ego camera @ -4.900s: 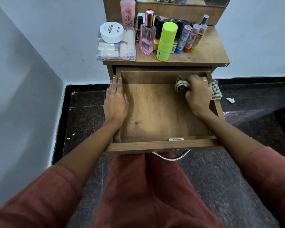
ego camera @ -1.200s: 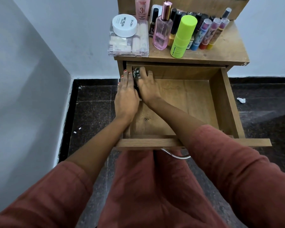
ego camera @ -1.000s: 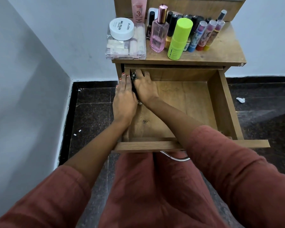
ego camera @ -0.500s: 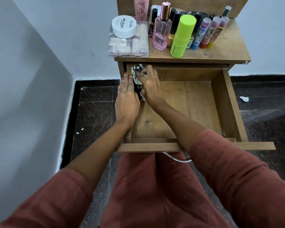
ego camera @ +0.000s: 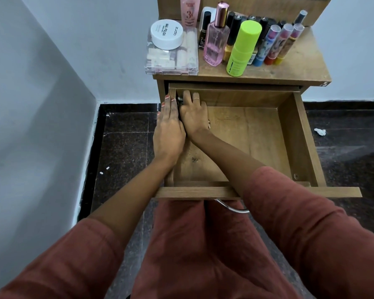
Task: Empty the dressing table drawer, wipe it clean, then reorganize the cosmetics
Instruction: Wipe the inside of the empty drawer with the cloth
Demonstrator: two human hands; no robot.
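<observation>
Step in hand: wiping; the drawer [ego camera: 287,134] is pulled out and bare inside, so the emptying looks done.
Right hand [ego camera: 193,117]: reaches across into the drawer's far left corner, fingers [ego camera: 195,100] curled down over a cloth [ego camera: 180,102]; only a dark scrap of it shows between the two hands.
Left hand [ego camera: 168,131]: lies flat along the drawer's left wall, fingers [ego camera: 167,104] straight and pressed together, seemingly steadying the drawer; it holds nothing.
Cosmetics [ego camera: 242,39]: bottles, tubes and a clear box [ego camera: 171,59] with a white jar [ego camera: 166,33] on top stand on the desk [ego camera: 300,65], above and behind the drawer.
Left to do: judging by the bare floor, the rest of the wipe, then reorganizing.
Next move calls for: drawing the cloth out of that corner along the drawer's back wall, with pressure kept on it.
</observation>
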